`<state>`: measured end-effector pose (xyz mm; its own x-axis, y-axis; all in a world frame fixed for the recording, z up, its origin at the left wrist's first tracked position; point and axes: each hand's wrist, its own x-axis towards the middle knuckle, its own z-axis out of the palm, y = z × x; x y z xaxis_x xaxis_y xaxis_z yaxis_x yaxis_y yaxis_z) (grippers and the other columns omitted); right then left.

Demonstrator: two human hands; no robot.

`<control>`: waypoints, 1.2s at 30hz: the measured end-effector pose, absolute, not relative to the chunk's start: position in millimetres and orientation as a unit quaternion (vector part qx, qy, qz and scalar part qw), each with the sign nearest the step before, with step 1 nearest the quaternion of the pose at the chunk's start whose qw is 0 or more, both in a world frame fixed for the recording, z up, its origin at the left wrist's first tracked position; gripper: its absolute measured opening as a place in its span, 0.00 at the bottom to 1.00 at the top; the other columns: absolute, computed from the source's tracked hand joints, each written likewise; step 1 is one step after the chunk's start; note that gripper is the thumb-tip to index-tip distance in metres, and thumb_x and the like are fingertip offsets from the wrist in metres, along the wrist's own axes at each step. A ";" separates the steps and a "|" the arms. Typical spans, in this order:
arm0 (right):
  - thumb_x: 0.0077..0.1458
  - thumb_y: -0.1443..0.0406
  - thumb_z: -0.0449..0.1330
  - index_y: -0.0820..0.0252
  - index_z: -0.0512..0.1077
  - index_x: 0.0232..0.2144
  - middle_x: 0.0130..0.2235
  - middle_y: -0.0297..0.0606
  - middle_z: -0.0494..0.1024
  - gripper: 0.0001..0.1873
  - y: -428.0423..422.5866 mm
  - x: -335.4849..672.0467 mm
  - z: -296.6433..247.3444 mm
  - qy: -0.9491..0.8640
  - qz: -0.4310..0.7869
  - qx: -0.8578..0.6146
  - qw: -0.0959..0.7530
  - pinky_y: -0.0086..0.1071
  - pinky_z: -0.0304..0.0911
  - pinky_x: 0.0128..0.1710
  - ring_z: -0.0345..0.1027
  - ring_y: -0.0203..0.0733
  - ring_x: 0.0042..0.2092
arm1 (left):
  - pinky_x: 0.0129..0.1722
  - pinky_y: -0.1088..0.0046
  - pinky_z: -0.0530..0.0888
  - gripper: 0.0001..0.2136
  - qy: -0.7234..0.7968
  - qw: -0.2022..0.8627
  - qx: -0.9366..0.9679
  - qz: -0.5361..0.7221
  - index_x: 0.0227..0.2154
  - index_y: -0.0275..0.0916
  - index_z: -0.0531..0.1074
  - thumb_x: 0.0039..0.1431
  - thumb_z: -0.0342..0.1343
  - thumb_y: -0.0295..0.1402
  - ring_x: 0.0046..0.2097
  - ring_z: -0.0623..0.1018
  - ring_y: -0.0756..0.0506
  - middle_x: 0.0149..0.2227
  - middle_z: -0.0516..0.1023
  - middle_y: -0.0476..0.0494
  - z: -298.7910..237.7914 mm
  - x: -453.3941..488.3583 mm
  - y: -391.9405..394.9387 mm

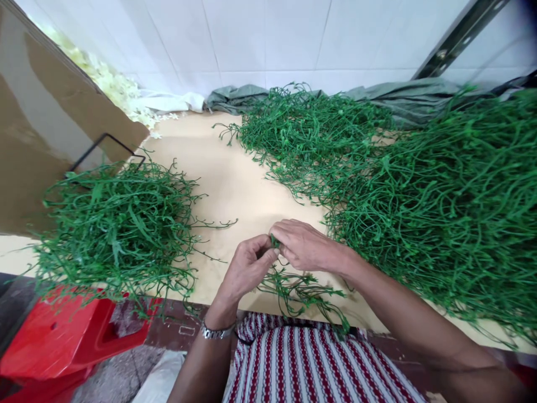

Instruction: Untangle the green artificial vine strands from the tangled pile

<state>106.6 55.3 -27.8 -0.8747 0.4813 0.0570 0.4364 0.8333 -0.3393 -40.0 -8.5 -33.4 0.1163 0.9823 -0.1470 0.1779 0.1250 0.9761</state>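
My left hand [250,266] and my right hand [304,244] meet over the table's near side. Both are closed around a small green stem piece [274,241], pinched between thumbs and fingers; much of it is hidden by them. Just below lies a small bunch of thin green stems [304,292] with knobbly tips, reaching the table's front edge. A tangled pile of similar stems [121,229], with some narrow leaves, sits to the left. Larger heaps of green stems [453,207] spread on the right and along the back, close to my right forearm.
A cardboard box [50,129] leans at the left, with a black wire handle [107,137] near it. Pale yellow-white petals [109,84] and grey-green cloth [235,99] line the tiled wall. A red stool [59,336] stands below the table [235,179] at lower left.
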 end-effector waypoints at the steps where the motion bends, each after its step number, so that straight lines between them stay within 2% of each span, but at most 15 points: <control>1: 0.48 0.73 0.49 0.63 0.63 0.29 0.31 0.40 0.69 0.06 55.8 105.8 -29.1 -0.956 0.146 -0.244 0.069 0.31 0.52 0.35 0.59 0.41 0.32 | 0.21 0.78 0.52 0.13 0.544 0.519 0.534 0.387 0.17 0.37 0.55 0.51 0.51 0.33 0.23 0.53 0.55 0.18 0.52 0.55 -33.1 -38.8 -8.1; 5: 0.50 0.74 0.48 0.64 0.66 0.29 0.30 0.41 0.72 0.08 60.7 103.4 -34.8 -0.958 0.090 -0.267 0.057 0.32 0.51 0.35 0.62 0.42 0.34 | 0.20 0.78 0.50 0.12 0.581 0.496 0.498 0.410 0.17 0.37 0.57 0.51 0.51 0.34 0.21 0.52 0.55 0.18 0.51 0.56 -33.5 -32.8 -7.1; 11: 0.52 0.73 0.49 0.65 0.67 0.32 0.31 0.42 0.73 0.08 65.6 100.5 -43.2 -0.951 0.000 -0.305 0.059 0.36 0.49 0.36 0.65 0.44 0.35 | 0.19 0.79 0.50 0.13 0.619 0.476 0.465 0.417 0.16 0.38 0.53 0.48 0.51 0.32 0.21 0.50 0.55 0.17 0.49 0.56 -41.6 -25.3 -6.1; 20: 0.51 0.74 0.49 0.66 0.67 0.33 0.30 0.44 0.75 0.08 60.7 91.9 -41.9 -0.934 -0.008 -0.357 0.026 0.36 0.50 0.38 0.67 0.45 0.33 | 0.19 0.78 0.49 0.13 0.627 0.440 0.440 0.468 0.15 0.38 0.49 0.48 0.48 0.26 0.21 0.49 0.55 0.18 0.46 0.56 -44.0 -14.7 -7.4; 23: 0.51 0.74 0.49 0.66 0.66 0.34 0.30 0.44 0.75 0.08 59.9 92.0 -37.3 -0.928 0.004 -0.373 0.016 0.35 0.51 0.36 0.68 0.45 0.33 | 0.19 0.77 0.50 0.12 0.626 0.437 0.423 0.488 0.15 0.37 0.55 0.50 0.50 0.28 0.21 0.50 0.55 0.18 0.48 0.55 -43.9 -16.4 -7.9; 27: 0.52 0.74 0.48 0.64 0.67 0.33 0.28 0.43 0.75 0.09 54.7 93.7 -27.9 -0.921 0.033 -0.388 -0.007 0.33 0.53 0.35 0.69 0.45 0.34 | 0.21 0.76 0.53 0.09 0.633 0.392 0.432 0.509 0.16 0.35 0.65 0.50 0.53 0.30 0.22 0.55 0.54 0.18 0.55 0.53 -46.5 -24.8 -7.9; 33: 0.52 0.74 0.47 0.65 0.67 0.36 0.30 0.45 0.76 0.11 42.4 94.2 -16.2 -0.922 0.071 -0.377 -0.055 0.33 0.56 0.35 0.71 0.46 0.34 | 0.26 0.76 0.60 0.04 0.610 0.351 0.431 0.565 0.21 0.36 0.71 0.49 0.54 0.27 0.27 0.63 0.52 0.22 0.65 0.51 -56.0 -29.1 -5.6; 36: 0.52 0.74 0.47 0.66 0.66 0.37 0.31 0.47 0.77 0.12 40.7 95.3 -11.8 -0.922 0.079 -0.373 -0.070 0.34 0.58 0.36 0.72 0.46 0.34 | 0.27 0.76 0.60 0.04 0.572 0.388 0.433 0.579 0.20 0.36 0.69 0.48 0.54 0.26 0.26 0.62 0.52 0.22 0.64 0.52 -55.2 -29.0 -3.3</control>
